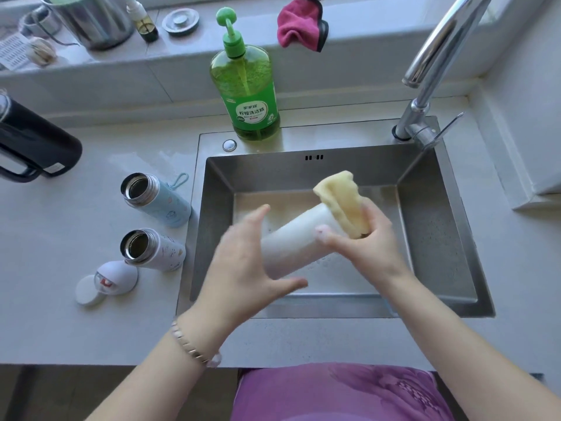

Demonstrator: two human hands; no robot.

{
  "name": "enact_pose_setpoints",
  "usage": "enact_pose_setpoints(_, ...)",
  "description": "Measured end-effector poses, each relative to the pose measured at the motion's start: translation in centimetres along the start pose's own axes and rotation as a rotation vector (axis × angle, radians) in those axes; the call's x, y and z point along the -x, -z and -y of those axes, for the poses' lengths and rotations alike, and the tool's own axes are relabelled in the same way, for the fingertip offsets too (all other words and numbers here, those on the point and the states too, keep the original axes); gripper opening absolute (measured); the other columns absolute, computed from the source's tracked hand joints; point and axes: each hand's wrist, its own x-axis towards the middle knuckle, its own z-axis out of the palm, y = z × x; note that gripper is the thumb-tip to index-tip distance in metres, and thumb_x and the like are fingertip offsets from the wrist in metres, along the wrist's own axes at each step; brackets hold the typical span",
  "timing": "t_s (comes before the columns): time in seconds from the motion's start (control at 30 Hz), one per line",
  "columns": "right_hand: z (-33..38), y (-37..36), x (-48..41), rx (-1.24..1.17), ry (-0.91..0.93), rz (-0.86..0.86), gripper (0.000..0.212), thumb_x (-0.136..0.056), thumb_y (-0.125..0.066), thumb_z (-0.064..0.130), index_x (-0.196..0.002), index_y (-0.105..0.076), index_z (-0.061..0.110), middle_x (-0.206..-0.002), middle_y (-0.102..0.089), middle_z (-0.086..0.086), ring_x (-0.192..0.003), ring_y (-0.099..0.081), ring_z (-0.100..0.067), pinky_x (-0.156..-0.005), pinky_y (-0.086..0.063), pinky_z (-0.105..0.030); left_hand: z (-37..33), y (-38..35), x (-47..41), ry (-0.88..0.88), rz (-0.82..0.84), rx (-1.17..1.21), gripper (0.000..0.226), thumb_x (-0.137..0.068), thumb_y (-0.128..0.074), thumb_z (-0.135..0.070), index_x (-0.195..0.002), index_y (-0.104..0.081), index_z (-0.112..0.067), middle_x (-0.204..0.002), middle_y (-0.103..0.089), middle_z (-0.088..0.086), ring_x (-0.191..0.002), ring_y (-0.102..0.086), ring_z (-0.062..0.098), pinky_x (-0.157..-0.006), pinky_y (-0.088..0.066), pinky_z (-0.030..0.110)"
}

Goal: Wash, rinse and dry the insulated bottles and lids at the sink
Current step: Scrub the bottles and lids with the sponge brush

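Over the steel sink (431, 226) I hold a white insulated bottle (296, 238) tilted, its far end up and to the right. My left hand (243, 268) grips its near end, fingers spread round it. My right hand (364, 238) grips a yellow sponge cloth (343, 202) wrapped over the bottle's far end. On the counter to the left stand a light blue bottle (158, 200) and a white patterned bottle (154, 249), both without lids. A white lid (117, 276) and a flat white cap (88, 290) lie beside them.
A green pump bottle of dish soap (247, 86) stands behind the sink. The chrome faucet (431, 86) rises at the back right. A large black flask (33, 144) lies at the far left. A pink cloth (300, 24) and a steel pot (91, 19) sit on the sill.
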Motion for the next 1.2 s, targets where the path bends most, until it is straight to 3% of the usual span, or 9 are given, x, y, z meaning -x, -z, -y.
enact_pose_setpoints(0.13, -0.1, -1.5, 1.3, 0.203, 0.128, 0.124, 0.044, -0.057, -0.079, 0.042, -0.096, -0.059, 0.043, -0.088, -0.065, 0.017, -0.084, -0.061, 0.0, -0.074, -0.049, -0.018, -1.7, -1.3, -0.7, 0.157, 0.045, 0.044, 0.057, -0.061, -0.077, -0.043, -0.108, -0.043, -0.043, -0.094, -0.063, -0.018, -0.091, -0.061, 0.011, -0.078, -0.049, 0.033)
enact_pose_setpoints(0.23, -0.5, -0.3, 1.2, 0.42, 0.175, 0.099, 0.028, -0.074, -0.058, 0.053, -0.099, -0.062, 0.041, -0.094, -0.057, 0.008, -0.084, -0.054, -0.002, -0.075, -0.045, -0.024, -0.5, -1.4, -0.5, 0.205, -0.03, 0.181, 0.06, -0.059, -0.08, -0.035, -0.106, -0.046, -0.045, -0.086, -0.063, -0.018, -0.085, -0.06, 0.013, -0.075, -0.05, 0.033)
enact_pose_setpoints(0.4, 0.0, -1.1, 2.6, 0.573, 0.406, 0.107, 0.024, -0.085, -0.04, 0.042, -0.101, -0.056, 0.033, -0.083, -0.043, 0.006, -0.068, -0.05, -0.018, -0.06, -0.048, -0.042, -0.6, -1.2, -0.3, 0.195, -0.113, 0.197, 0.061, -0.057, -0.081, -0.03, -0.107, -0.049, -0.043, -0.083, -0.061, -0.017, -0.082, -0.057, 0.013, -0.073, -0.048, 0.03)
enact_pose_setpoints(0.57, 0.6, -0.6, 0.5, 0.578, 0.238, 0.068, 0.025, -0.084, -0.042, 0.033, -0.086, -0.065, 0.024, -0.078, -0.044, 0.005, -0.069, -0.045, -0.013, -0.068, -0.047, -0.044, -0.5, -0.6, -0.4, 0.131, -0.092, 0.068, 0.064, -0.057, -0.079, -0.035, -0.111, -0.045, -0.042, -0.088, -0.064, -0.012, -0.083, -0.056, 0.013, -0.073, -0.047, 0.031)
enact_pose_setpoints(0.7, 1.1, -1.7, 2.9, 0.551, 0.365, 0.13, 0.021, -0.087, -0.044, 0.032, -0.084, -0.062, 0.024, -0.074, -0.043, 0.005, -0.067, -0.046, -0.013, -0.06, -0.044, -0.036, -0.8, -1.0, -0.7, 0.136, -0.11, 0.016, 0.059, -0.058, -0.077, -0.034, -0.111, -0.052, -0.036, -0.087, -0.064, -0.009, -0.083, -0.057, 0.017, -0.07, -0.047, 0.03)
enact_pose_setpoints(0.8, 1.5, -1.4, 1.0, 0.588, 0.266, 0.129, 0.017, -0.083, -0.04, 0.027, -0.074, -0.055, 0.027, -0.07, -0.04, 0.006, -0.065, -0.043, -0.011, -0.058, -0.037, -0.032, -0.9, -1.6, -0.1, 0.055, -0.088, -0.051, 0.058, -0.056, -0.078, -0.034, -0.11, -0.056, -0.029, -0.091, -0.064, -0.008, -0.087, -0.058, 0.018, -0.068, -0.047, 0.032)
enact_pose_setpoints(0.9, 1.1, -0.5, 0.8, 0.536, 0.196, 0.11, 0.037, -0.092, -0.046, 0.023, -0.056, -0.046, 0.029, -0.067, -0.037, 0.004, -0.061, -0.039, -0.011, -0.059, -0.03, -0.024, -0.7, -1.0, 0.0, 0.094, -0.13, 0.049, 0.066, -0.052, -0.075, -0.039, -0.112, -0.047, -0.042, -0.09, -0.064, -0.011, -0.084, -0.057, 0.015, -0.069, -0.049, 0.032)
enact_pose_setpoints(1.03, 1.4, -1.8, 2.4, 0.443, 0.26, 0.131, 0.021, -0.087, -0.045, 0.031, -0.073, -0.059, 0.033, -0.07, -0.043, 0.0, -0.064, -0.044, -0.012, -0.056, -0.033, -0.019, -0.8, -0.6, -0.5, 0.092, -0.143, 0.029, 0.066, -0.055, -0.079, -0.034, -0.11, -0.042, -0.043, -0.086, -0.064, -0.01, -0.081, -0.057, 0.016, -0.067, -0.047, 0.03)
enact_pose_setpoints(1.2, 1.3, -1.5, 1.6, 0.441, 0.216, 0.126, 0.041, -0.091, -0.05, 0.013, -0.061, -0.052, 0.041, -0.067, -0.039, 0.002, -0.061, -0.04, -0.01, -0.056, -0.03, -0.019, -0.7, -0.3, -0.3, 0.108, -0.108, -0.015, 0.066, -0.056, -0.079, -0.035, -0.117, -0.052, -0.038, -0.091, -0.064, -0.01, -0.086, -0.057, 0.016, -0.071, -0.048, 0.033)
